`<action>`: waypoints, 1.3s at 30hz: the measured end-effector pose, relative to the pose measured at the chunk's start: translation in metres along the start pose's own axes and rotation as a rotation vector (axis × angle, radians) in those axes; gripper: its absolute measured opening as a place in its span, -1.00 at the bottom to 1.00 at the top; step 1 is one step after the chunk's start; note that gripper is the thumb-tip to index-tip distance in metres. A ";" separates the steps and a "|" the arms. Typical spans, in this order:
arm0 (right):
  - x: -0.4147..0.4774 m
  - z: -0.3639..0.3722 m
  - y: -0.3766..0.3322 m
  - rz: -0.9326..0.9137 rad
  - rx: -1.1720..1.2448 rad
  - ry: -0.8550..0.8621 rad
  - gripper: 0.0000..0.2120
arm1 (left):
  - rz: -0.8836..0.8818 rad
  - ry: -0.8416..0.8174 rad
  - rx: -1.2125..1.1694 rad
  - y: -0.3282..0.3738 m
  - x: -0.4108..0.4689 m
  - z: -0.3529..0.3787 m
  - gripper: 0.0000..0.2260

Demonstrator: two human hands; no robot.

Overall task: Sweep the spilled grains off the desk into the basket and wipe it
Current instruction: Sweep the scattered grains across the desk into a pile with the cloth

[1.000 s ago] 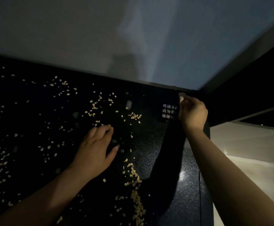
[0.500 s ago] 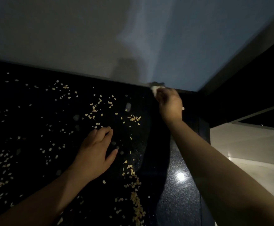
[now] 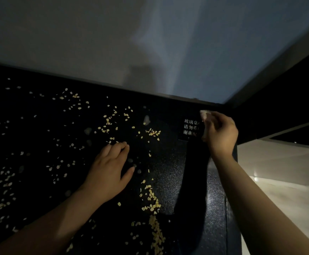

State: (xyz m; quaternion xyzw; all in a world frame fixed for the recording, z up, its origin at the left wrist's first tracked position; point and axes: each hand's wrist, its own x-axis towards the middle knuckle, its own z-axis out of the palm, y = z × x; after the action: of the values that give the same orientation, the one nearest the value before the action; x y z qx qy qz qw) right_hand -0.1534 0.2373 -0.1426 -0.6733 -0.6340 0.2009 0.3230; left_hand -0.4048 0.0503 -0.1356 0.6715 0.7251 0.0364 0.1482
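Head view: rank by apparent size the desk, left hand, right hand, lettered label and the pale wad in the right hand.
1. desk
2. left hand and right hand: too alike to rank, one flat, one curled
3. label, partly hidden by the right hand
4. wad, mostly hidden in the fingers
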 end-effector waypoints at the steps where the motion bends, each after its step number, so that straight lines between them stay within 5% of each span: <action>1: 0.002 0.002 0.004 -0.010 -0.019 -0.047 -0.77 | 0.003 -0.003 0.005 0.000 0.000 0.000 -0.40; 12: -0.039 -0.028 0.007 -0.079 -0.066 -0.164 -0.86 | 0.022 -0.024 0.003 0.001 0.002 -0.002 -0.39; 17: -0.080 -0.058 0.019 -0.047 -0.073 -0.421 -0.83 | 0.031 -0.018 -0.003 0.001 0.003 -0.003 -0.38; 26: -0.012 -0.014 -0.001 0.101 -0.007 0.020 -0.80 | 0.029 -0.009 -0.017 0.001 0.003 -0.001 -0.35; 34: 0.020 0.059 -0.042 0.031 -0.127 -0.124 -0.81 | 0.012 -0.007 -0.018 0.001 0.002 0.002 -0.36; 39: -0.028 0.069 -0.072 -0.119 0.042 -0.411 -0.82 | 0.022 -0.019 0.007 0.002 0.002 -0.004 -0.40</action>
State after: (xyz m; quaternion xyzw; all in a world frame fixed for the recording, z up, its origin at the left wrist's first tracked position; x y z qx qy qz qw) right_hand -0.2552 0.2212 -0.1459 -0.5726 -0.7209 0.3277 0.2123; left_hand -0.4043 0.0527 -0.1317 0.6803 0.7164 0.0293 0.1524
